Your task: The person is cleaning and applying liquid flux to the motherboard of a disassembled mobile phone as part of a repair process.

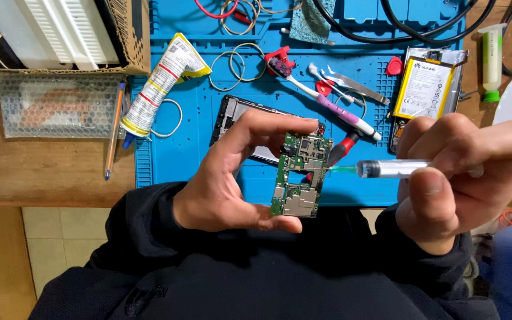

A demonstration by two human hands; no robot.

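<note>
The left hand [226,178] pinches a green circuit board [300,175] by its ends, thumb at the lower end and fingers curled over the top, so the board's long axis stands upright above the blue work mat [179,148]. The right hand [463,178] is closed around a clear syringe [392,169] lying crosswise, its green tip pointing left at the board's right edge, about midway along it and touching or nearly so. A phone frame [235,118] lies on the mat behind the board.
</note>
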